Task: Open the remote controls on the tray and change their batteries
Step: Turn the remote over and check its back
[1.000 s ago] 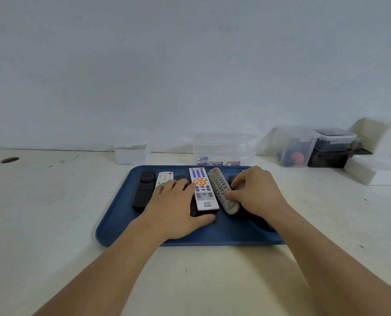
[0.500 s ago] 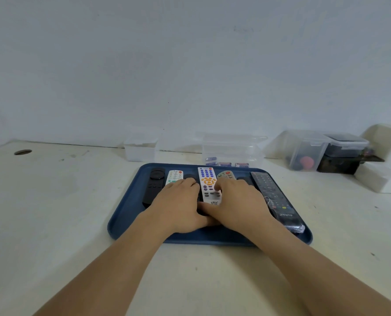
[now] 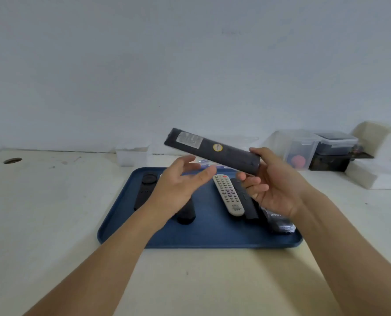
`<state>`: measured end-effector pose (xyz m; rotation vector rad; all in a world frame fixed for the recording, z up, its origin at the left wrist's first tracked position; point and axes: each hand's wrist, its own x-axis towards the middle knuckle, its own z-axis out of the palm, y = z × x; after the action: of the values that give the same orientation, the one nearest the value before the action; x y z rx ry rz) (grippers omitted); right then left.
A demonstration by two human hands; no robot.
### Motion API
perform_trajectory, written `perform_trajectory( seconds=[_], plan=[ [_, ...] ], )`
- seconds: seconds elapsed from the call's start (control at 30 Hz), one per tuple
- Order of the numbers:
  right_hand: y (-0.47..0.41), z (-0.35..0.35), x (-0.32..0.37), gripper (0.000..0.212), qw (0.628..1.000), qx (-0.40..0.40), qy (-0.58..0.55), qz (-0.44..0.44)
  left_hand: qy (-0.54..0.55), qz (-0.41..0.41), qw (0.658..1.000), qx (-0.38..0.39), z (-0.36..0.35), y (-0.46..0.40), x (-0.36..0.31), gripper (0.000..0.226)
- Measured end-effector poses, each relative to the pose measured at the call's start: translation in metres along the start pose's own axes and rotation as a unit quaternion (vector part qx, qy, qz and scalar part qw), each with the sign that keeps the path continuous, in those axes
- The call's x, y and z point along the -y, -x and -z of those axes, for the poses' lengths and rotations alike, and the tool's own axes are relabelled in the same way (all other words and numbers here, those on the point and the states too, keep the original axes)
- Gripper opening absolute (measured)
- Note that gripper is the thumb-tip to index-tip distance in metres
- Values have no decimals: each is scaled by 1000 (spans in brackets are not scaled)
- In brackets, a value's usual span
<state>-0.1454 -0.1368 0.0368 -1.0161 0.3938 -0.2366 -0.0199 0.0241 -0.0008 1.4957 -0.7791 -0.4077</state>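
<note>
One black remote [image 3: 212, 150] is held above the tray [image 3: 203, 233], back side up, label and yellow sticker visible. Right hand [image 3: 274, 181] grasps its right end; left hand [image 3: 178, 185] is beneath, fingers released. Grey remote [image 3: 228, 194] lies on the tray, on the surface [image 3: 53, 224].

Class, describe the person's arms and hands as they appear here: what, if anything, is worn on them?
Both forearms are bare up to the frame edge, with no sleeves in view. The left hand and right hand wear no gloves, and no watch, ring or bracelet shows.
</note>
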Motion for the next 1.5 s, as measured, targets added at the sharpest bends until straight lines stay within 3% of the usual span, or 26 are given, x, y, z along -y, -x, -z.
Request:
perform_trajectory(
  seconds=[0.07,0.13,0.3,0.47,0.53,0.67,0.73,0.97,1.1,1.17,1.33,1.4,1.5],
  plan=[
    [-2,-4,-7,28,999,34,26,-19,157,15,987,-19,-3,1,-9,34],
    [-7,-5,-14,31,996,0,89,4,244,42,969,-22,-3,5,-16,24],
    [-11,1,-16,41,967,-134,176,129,351,85,926,109,0,11,-17,56],
    [-10,5,-17,46,957,-77,165,225,460,145,839,251,5,15,-17,81],
    [-12,4,-18,48,953,-79,151,250,426,164,856,241,6,13,-17,76],
    [-13,1,-18,42,939,-111,155,287,258,136,940,178,3,12,-13,48],
    [-12,1,-17,37,935,-114,159,296,223,120,954,157,0,12,-10,38],
    [-17,10,-14,37,911,-129,197,338,202,106,958,175,4,12,-8,42],
    [-22,14,-17,25,948,-78,181,251,218,141,929,263,19,14,-15,52],
    [-23,10,-21,24,954,-72,182,226,177,149,932,280,13,18,-17,49],
    [-22,-2,-27,14,909,-99,249,318,134,178,959,177,-16,19,-13,33],
    [-23,-3,-23,12,916,-114,207,324,161,180,960,141,-15,15,-12,32],
    [-26,9,-13,22,941,-174,133,258,197,188,958,86,-12,12,-12,28]
  ],
)
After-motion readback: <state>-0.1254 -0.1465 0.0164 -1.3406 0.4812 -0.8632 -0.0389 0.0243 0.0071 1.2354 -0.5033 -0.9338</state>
